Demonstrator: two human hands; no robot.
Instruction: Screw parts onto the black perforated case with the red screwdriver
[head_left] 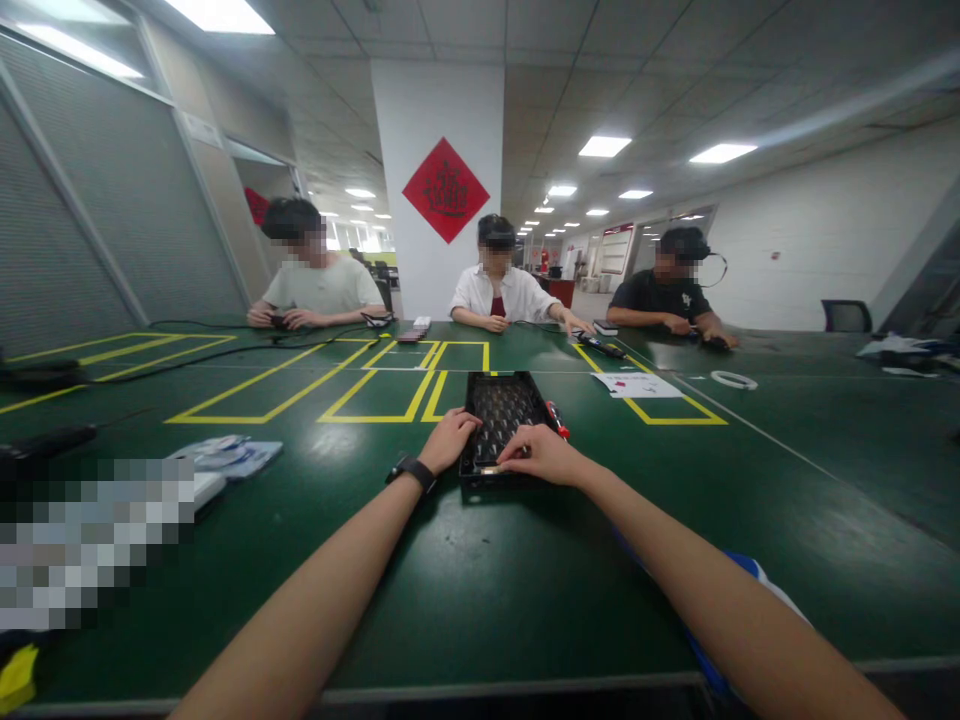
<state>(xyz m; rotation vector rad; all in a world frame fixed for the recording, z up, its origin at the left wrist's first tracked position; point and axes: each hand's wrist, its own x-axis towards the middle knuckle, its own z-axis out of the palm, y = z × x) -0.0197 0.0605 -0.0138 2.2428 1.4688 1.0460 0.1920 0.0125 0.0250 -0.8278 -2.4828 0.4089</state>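
Observation:
A black rectangular tray (466, 440) lies in front of me on the green table, with rows of small shiny pieces inside; their kind is too small to tell. My left hand (452, 437), with a dark watch at its wrist, holds the tray's left rim, fingers curled over it. Over the tray's near end, my right hand (541, 455) is closed in a pinch. Beside its fingertips a small pale strip (489, 470) shows at the near edge; whether the fingers grip it I cannot tell. A red-and-black object (558, 420) lies against the tray's right side.
Yellow tape outlines (375, 418) mark the green table (465, 620). A printed sheet (639, 386) and a white ring (733, 380) lie farther right. Plastic packets (232, 455) are at left, blue-and-white material (750, 575) under my right forearm. Three people sit across the table.

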